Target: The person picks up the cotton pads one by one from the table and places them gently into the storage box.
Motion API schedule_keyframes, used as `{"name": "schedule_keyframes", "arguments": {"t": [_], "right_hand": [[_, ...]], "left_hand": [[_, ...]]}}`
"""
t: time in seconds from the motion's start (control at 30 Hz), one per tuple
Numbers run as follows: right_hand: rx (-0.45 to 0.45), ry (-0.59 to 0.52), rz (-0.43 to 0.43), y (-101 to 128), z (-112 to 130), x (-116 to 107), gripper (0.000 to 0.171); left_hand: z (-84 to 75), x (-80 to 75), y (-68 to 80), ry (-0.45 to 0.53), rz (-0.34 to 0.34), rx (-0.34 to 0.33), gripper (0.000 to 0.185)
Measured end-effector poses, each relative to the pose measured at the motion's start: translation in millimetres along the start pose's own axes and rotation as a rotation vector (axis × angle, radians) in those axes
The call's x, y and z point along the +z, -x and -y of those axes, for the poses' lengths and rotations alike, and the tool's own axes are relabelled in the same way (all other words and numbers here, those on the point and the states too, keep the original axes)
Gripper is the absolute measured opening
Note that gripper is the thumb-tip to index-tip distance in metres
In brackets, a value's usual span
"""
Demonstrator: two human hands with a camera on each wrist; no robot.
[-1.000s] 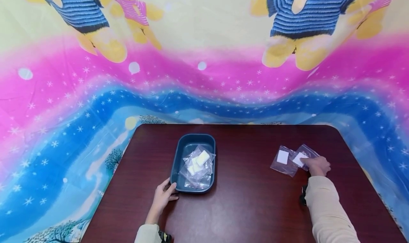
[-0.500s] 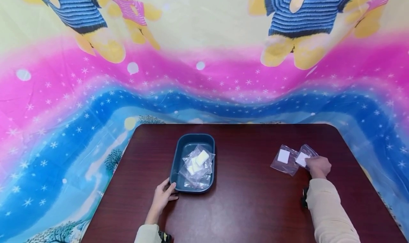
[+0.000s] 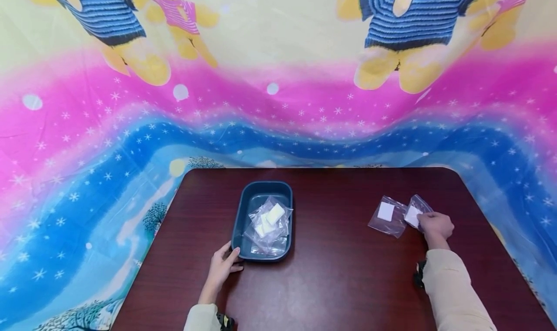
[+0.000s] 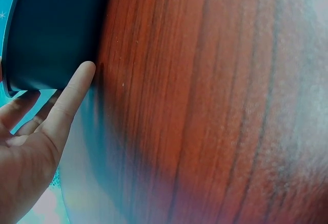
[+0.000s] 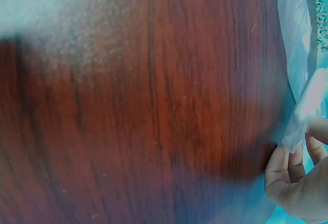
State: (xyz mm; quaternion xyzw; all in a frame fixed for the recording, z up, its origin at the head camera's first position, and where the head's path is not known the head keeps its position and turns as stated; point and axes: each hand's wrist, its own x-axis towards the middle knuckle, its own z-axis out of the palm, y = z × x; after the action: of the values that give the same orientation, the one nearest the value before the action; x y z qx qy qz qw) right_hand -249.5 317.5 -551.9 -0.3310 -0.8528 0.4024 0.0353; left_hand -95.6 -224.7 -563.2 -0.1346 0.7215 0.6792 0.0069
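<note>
A: Entry, head view. My left hand (image 3: 221,269) rests against the near left corner of the dark blue tray (image 3: 243,215), fingers straight and relaxed, holding nothing. The left wrist view agrees: one finger (image 4: 72,93) lies along the tray's outer wall, just touching it.

B: Why there?

A: My reading: it steadies the tray so it will not slide on the smooth desk (image 3: 339,282). The tray sits left of the desk's middle, closer to the far edge than the near one, with several clear bags (image 3: 270,222) holding white pieces heaped inside it.

B: And the right side?

A: My right hand (image 3: 436,225) pinches the right-hand small bag (image 3: 415,214) near the desk's right edge. In the right wrist view the fingertips (image 5: 289,155) are closed on a corner of the thin plastic, which rises off the wood. A corner pinch suits a limp film; a flat bag offers nothing else to grip.

B: Anything beside it?

A: A second small bag (image 3: 386,216) lies flat just to its left, edges overlapping or touching; I cannot tell which. Both carry a white square.

B: Room to move?

A: Bare wood runs between the bags and the tray, and along the whole near edge. The right edge is close to the hand; the far edge meets the patterned cloth (image 3: 278,104).
</note>
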Motion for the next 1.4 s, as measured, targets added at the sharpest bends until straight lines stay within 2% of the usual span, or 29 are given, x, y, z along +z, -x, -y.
{"name": "schedule_keyframes", "arguments": {"t": [0.17,0.33,0.4,0.5,0.63,0.7,0.83,0.97,1.17,1.4], "right_hand": [[-0.001,-0.046,-0.014,1.0,1.4,-0.4,0.038],[0.013,-0.141,-0.025,1.2,4.9,-1.3,0.036],[0.034,-0.209,-0.026,-3.3,4.0,-0.2,0.028],[0.075,-0.359,-0.009,-19.6,-4.6,4.9,0.004],[0.101,-0.544,-0.010,-49.0,-25.5,19.5,0.014],[0.090,-0.595,-0.026,-61.4,-35.0,28.4,0.013],[0.065,-0.653,-0.019,-80.5,-46.7,41.3,0.031],[0.025,-0.702,0.005,-88.2,-46.8,45.3,0.039],[-0.065,-0.759,-0.008,-91.8,-40.6,48.0,0.038],[-0.145,-0.745,-0.003,-92.3,-33.8,49.7,0.045]], "left_hand": [[0.2,0.1,-0.4,0.002,-0.001,-0.002,0.053],[0.1,0.4,0.3,-0.002,0.002,0.007,0.055],[0.4,0.6,0.6,-0.004,0.003,0.009,0.056],[0.3,0.8,0.6,-0.003,0.003,0.010,0.055],[0.4,1.3,0.6,-0.003,0.002,0.004,0.053],[0.6,1.5,0.5,-0.003,0.004,0.002,0.052],[0.4,1.7,0.1,0.004,0.006,0.000,0.052],[-0.7,1.5,0.1,0.014,0.013,0.002,0.054],[-1.8,1.4,0.9,0.019,0.020,-0.001,0.055],[-2.0,1.9,0.7,0.017,0.004,-0.004,0.054]]}}
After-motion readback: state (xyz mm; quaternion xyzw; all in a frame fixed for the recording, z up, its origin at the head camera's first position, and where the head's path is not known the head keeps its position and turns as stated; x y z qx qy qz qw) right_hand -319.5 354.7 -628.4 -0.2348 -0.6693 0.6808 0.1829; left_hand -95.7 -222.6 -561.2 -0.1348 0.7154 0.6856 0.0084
